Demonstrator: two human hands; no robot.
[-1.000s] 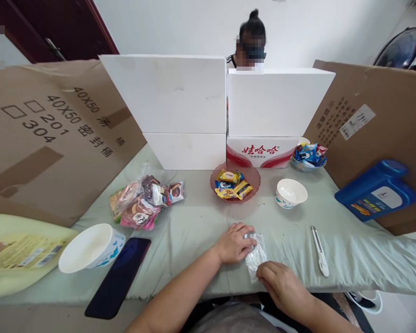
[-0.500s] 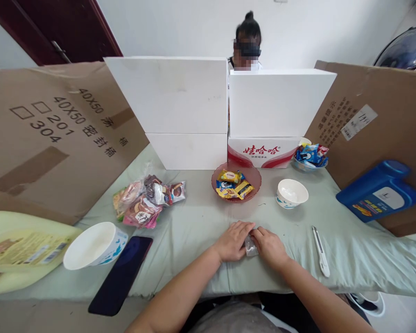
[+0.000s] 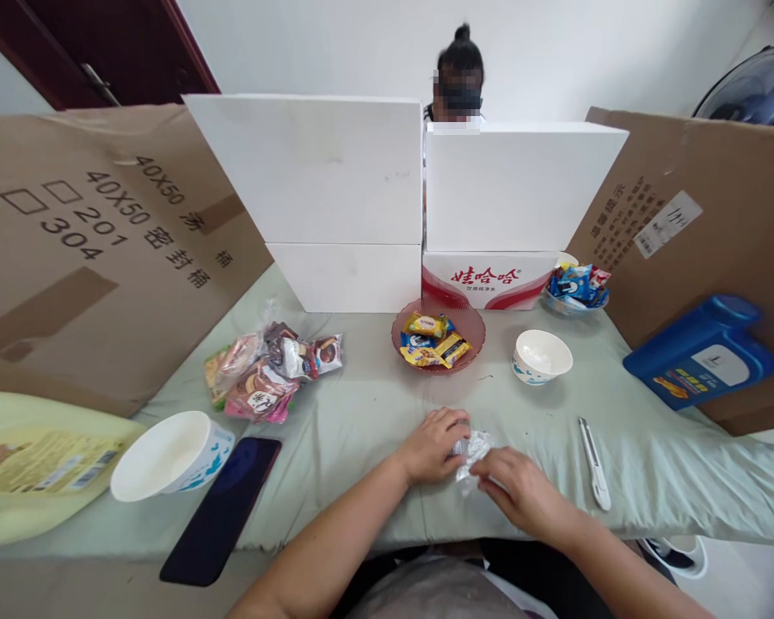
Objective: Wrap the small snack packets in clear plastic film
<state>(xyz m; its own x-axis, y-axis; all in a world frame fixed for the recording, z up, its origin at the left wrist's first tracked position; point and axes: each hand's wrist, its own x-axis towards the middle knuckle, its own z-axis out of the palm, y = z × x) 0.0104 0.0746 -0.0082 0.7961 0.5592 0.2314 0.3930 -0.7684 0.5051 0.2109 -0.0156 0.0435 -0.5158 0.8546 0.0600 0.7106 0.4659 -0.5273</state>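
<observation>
both hands are gripping the clear wrapper on the worktop, left hand pinning, right hand best pulling gently, evenly.

Crinkly clear plastic wrapper on matt, creased cloth.

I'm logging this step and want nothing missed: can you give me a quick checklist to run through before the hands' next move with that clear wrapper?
1. Left hand on the clear wrapper: ok.
2. Right hand pinching the wrapper's other end: ok.
3. Wrapper open or sealed: cannot tell.
4. Utility knife lying apart from both hands, to the right: ok.
5. Red dish of snacks standing apart behind the hands: ok.
6. Phone overhanging the table edge: not ok.
</observation>
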